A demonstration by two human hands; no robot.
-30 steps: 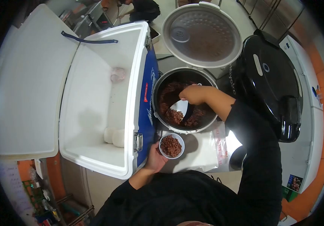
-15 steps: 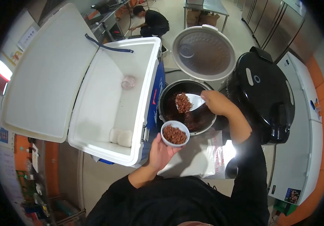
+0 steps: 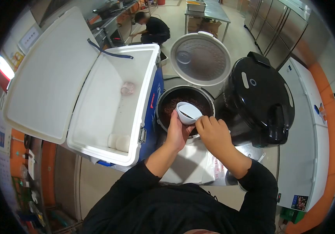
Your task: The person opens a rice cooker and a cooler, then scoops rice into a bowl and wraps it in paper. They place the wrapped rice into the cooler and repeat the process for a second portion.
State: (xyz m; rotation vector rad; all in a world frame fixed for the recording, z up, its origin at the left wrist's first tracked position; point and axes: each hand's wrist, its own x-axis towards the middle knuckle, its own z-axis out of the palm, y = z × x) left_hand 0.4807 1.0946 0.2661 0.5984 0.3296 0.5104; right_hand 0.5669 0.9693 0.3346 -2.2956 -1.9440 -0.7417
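Observation:
My left hand is wrapped round a small white bowl, tilted over the open pot of the cooker. Closed fingers of my right hand hold the handle of a white rice paddle, whose blade lies at the bowl's mouth and is mostly hidden. Dark red-brown grains cover the bottom of the pot. What is left inside the bowl cannot be made out. The cooker's round lid stands raised behind the pot.
At the left, an open white and blue cooler box holds pale wrapped lumps. A black cooker stands at the right. Plastic bags lie near my body. A person crouches at the back.
The bowl has moved up over the pot and tipped; the grains seen in it before are no longer visible. My right hand has come down beside it with the paddle. The view has shifted slightly.

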